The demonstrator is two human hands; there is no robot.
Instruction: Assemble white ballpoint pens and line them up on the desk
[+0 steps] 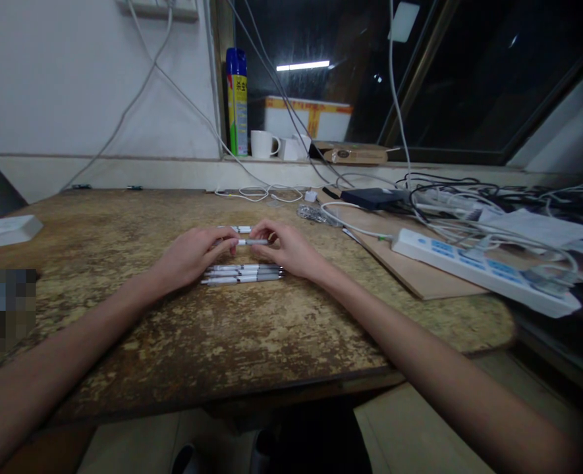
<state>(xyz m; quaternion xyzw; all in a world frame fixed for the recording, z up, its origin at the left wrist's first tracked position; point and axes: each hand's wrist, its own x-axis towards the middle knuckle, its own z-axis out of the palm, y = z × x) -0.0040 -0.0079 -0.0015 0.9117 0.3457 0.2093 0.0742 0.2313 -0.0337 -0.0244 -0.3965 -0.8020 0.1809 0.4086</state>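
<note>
Pinching the white end of a white-and-grey pen [249, 241] in the left hand [192, 255]; curving the right hand [287, 250] narrowly around the grey end, firm or loose impossible to tell. Could skew or roll if released unevenly, or disturb the row of pens [246, 271] just nearer than the hands through a dropped wrist. Well beyond the hands, a white mug [262, 144] and insecticide can [237, 108], contents hidden.

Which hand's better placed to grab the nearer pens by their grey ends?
Probably the right hand: it is beside those grey ends, while the left hand is by the white ends.
</note>
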